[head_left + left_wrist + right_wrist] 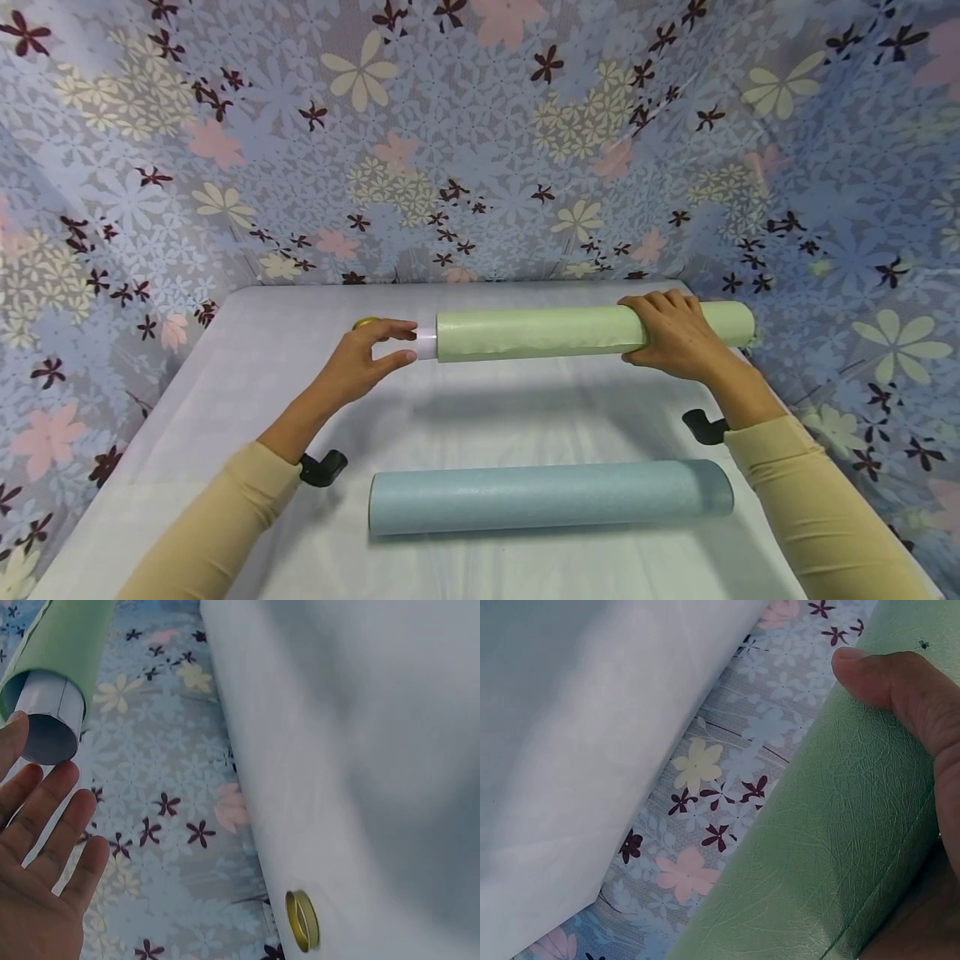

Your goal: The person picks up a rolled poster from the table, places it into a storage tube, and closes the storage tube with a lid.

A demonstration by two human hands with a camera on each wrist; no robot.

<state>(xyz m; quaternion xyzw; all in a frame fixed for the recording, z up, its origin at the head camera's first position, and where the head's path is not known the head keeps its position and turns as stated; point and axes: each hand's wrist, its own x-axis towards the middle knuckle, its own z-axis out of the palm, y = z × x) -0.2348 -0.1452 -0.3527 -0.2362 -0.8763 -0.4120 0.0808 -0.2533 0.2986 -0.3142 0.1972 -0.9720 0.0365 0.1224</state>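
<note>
A long green tube point(532, 333) is held up over the table, lying crosswise in the head view. My right hand point(671, 333) grips it near its right end, thumb along the near side in the right wrist view. From its left end sticks a short length of a white rolled tube point(56, 705), hollow at the end. My left hand point(367, 354) is at that end, thumb and fingertips spread right at the white rim. In the left wrist view the left fingers are mostly straight and fanned apart.
A light blue tube point(547, 497) lies on the white-covered table point(225, 400), nearer to me. A gold-coloured ring point(302, 921) stands on edge near the table's far side, partly behind the left hand in the head view. Flowered cloth point(480, 150) hangs behind and at the sides.
</note>
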